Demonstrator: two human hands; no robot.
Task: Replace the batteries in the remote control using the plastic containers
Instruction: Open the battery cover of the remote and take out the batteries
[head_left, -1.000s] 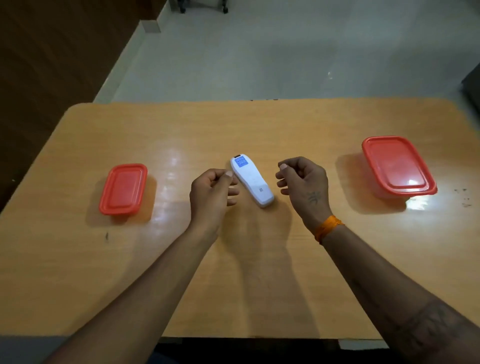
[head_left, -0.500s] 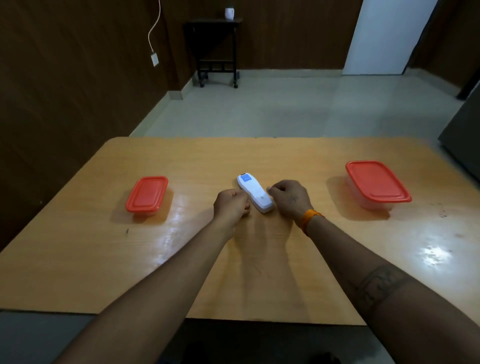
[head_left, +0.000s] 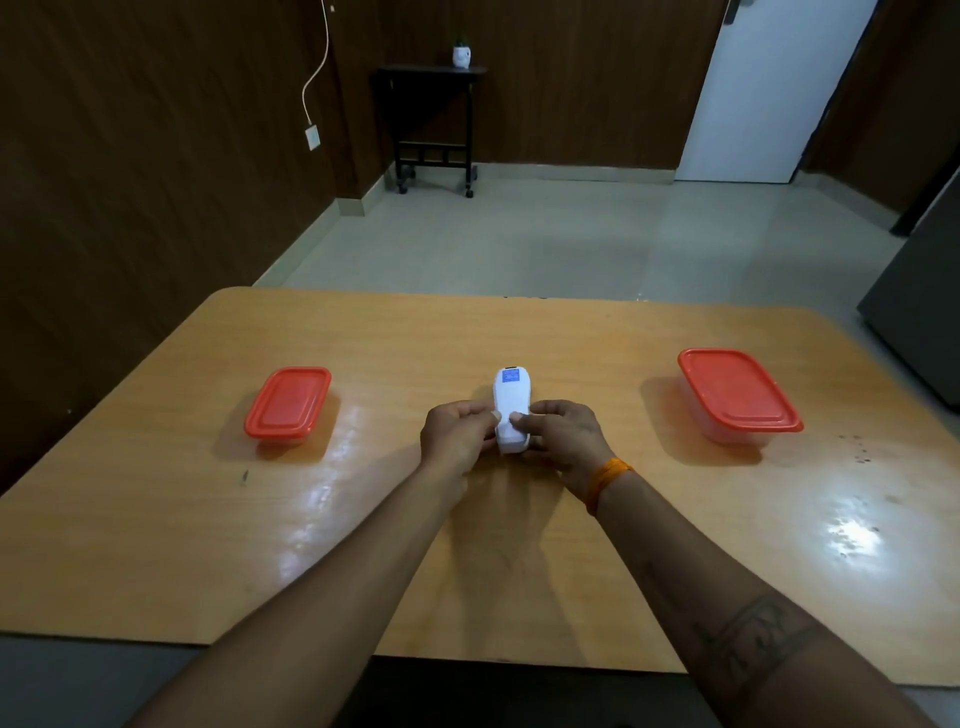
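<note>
Both hands now gripping remote (head_left: 511, 410), left hand (head_left: 457, 436), right hand (head_left: 563, 439), mid-table.

both hands (head_left: 460, 436) gripping white remote (head_left: 511, 408)

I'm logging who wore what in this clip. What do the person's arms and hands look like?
Both forearms are bare, no sleeves or gloves. The right hand has an orange thread band at its wrist and dark tattoo markings up the forearm. The left hand and arm show nothing worn.

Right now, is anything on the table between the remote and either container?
Nothing visible. Both hands hold the remote; bare table lies toward each closed container.
</note>
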